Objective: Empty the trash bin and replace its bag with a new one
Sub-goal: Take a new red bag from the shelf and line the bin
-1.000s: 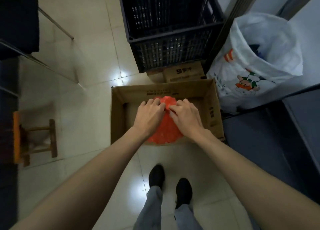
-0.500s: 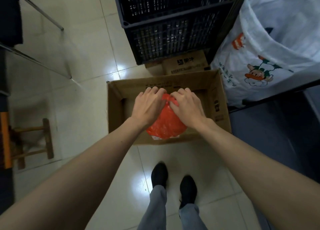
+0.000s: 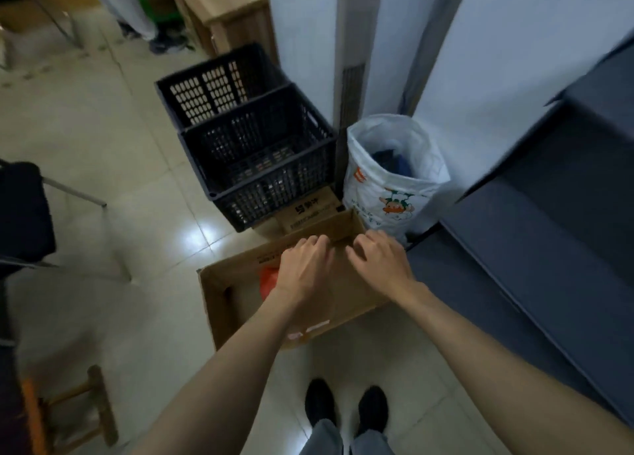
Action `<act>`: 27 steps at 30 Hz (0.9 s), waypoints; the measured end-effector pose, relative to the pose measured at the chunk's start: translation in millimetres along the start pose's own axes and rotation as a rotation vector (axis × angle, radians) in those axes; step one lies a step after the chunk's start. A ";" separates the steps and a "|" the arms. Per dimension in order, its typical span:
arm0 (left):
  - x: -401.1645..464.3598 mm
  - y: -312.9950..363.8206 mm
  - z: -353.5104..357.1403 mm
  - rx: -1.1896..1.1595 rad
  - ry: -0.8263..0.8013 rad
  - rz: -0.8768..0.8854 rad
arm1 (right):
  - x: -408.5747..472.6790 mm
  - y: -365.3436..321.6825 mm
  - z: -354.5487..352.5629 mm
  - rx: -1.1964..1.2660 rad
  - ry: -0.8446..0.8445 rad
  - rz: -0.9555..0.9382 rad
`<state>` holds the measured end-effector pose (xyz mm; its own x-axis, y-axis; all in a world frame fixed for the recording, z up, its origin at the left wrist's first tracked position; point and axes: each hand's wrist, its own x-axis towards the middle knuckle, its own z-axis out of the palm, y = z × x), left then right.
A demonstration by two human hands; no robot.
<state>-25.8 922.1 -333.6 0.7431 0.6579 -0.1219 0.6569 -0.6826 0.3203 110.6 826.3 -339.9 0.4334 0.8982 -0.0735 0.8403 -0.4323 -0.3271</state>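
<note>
An open cardboard box [image 3: 219, 303] stands on the floor in front of my feet. A red plastic bag [image 3: 268, 279] lies inside it, mostly hidden behind my left hand [image 3: 303, 269]. My left hand hovers over the box with its fingers apart and nothing in it. My right hand [image 3: 380, 261] hovers over the box's far right corner, also open and empty. A trash bin lined with a white printed bag [image 3: 391, 177] stands just behind the box by the wall, with dark blue trash inside.
A black plastic crate [image 3: 260, 159] sits behind the box, on a smaller cardboard box [image 3: 312, 211]. A dark cabinet [image 3: 549, 249] lines the right side. A wooden stool [image 3: 68, 413] stands lower left, a dark chair [image 3: 24, 211] at left. A person's legs [image 3: 137, 12] stand far back.
Both hands let go of the red bag, which now lies in the box. The hands lifted and spread apart. My view swung up and left, showing more of the room.
</note>
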 end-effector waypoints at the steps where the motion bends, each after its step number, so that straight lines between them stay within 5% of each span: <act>1: 5.6 20.5 -16.8 0.007 0.022 0.036 | -6.0 6.6 -23.9 0.014 0.026 0.036; 12: 8.2 245.0 -102.9 -0.123 0.150 0.574 | -141.0 82.6 -198.0 -0.067 0.313 0.498; 27: -220.3 488.8 -67.1 -0.033 0.046 1.463 | -516.6 75.2 -256.5 -0.268 0.634 1.309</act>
<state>123.1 464.9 -87.1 0.7248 -0.5912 0.3539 -0.6679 -0.7290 0.1502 33.3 309.3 -84.8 0.9204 -0.2871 0.2653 -0.2486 -0.9537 -0.1694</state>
